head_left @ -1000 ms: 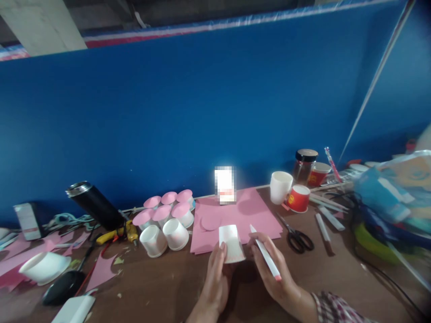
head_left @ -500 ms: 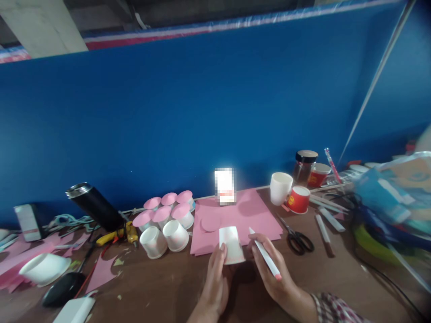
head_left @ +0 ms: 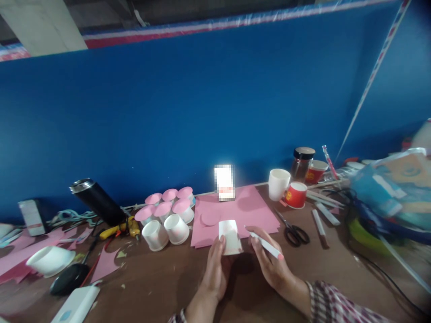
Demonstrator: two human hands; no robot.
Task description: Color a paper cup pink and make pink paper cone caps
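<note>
My left hand (head_left: 216, 269) is closed around a white paper cup (head_left: 230, 240), its base turned away from me, just in front of the pink paper sheets (head_left: 240, 208). Between the fingers of my right hand (head_left: 271, 264) is a white marker (head_left: 266, 245) with a pink end; its tip points left, close to the cup but apart from it. A pink paper circle (head_left: 210, 218) lies on the sheets. To the left stand several upturned cups topped with pink discs (head_left: 163, 209), and two plain white cups (head_left: 176, 229) in front of them.
Black-handled scissors (head_left: 296, 235) and another marker (head_left: 319, 228) lie right of the sheets. Behind them are a white cup (head_left: 279, 185), a red cup (head_left: 296, 195) and a jar (head_left: 302, 165). At left: a black flask (head_left: 97, 202), a yellow tool (head_left: 133, 227), a computer mouse (head_left: 69, 279).
The marker has tilted to a flatter angle in my right hand, its tip shifting left. My left hand keeps hold of the cup. The whole view has moved slightly.
</note>
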